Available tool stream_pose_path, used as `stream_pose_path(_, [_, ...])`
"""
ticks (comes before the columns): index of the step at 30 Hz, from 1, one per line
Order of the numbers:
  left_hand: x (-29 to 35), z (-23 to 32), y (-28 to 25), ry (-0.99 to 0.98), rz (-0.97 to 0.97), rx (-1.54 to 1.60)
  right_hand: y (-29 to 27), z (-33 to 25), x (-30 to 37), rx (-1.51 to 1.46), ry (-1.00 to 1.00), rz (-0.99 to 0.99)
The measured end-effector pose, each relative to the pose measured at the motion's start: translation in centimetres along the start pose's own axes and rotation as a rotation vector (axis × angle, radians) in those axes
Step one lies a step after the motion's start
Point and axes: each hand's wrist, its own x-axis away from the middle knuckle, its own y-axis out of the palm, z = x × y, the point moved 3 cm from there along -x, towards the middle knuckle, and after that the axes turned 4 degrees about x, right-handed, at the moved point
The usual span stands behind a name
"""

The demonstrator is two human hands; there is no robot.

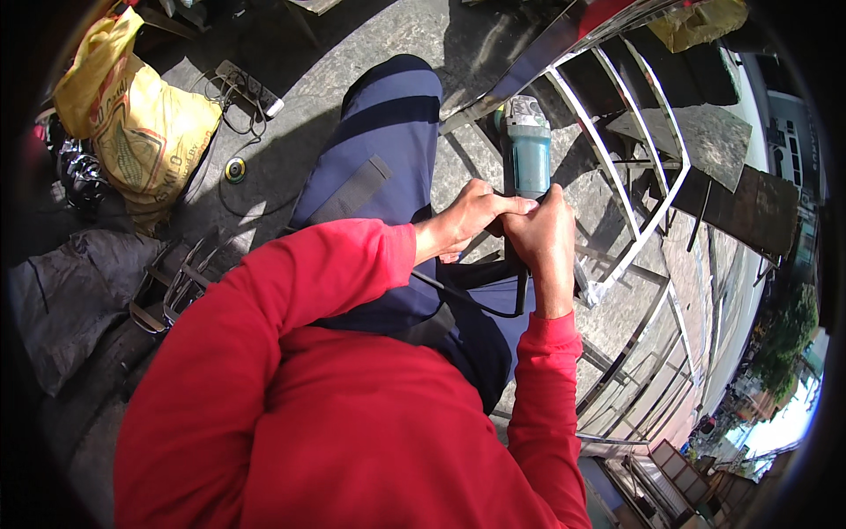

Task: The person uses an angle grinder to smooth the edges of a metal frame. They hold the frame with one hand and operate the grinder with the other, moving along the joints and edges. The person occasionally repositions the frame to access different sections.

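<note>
A teal angle grinder [530,159] with a grey metal head points away from me, just right of my raised knee. Around its rear handle my right hand [542,234] is closed. My left hand [467,214] is closed at the rear end too, its thumb laid across beside the right hand; its lower fingers are partly hidden. A dark power cord [480,309] runs from below my hands over my lap. The grinder's head is close to a shiny metal tube frame [617,181]; whether its disc touches the metal cannot be seen.
A yellow printed sack [159,123] stands at the far left, near an extension socket [251,88] with tangled cords. A small round disc [235,170] lies on the concrete floor [379,31]. Another welded metal frame [634,353] spreads out at the right. A grey sack [75,291] sits at the left.
</note>
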Motion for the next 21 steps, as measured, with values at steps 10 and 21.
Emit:
stream_pose_path(10, [0.5, 0.3, 0.8, 0.041, 0.018, -0.004, -0.5, -0.3, -0.1, 0.046, 0.015, -0.029])
stream_pose_path(21, [-0.2, -0.7, 0.1, 0.021, -0.026, -0.031, -0.4, -0.2, 0.1, 0.061, 0.032, -0.053])
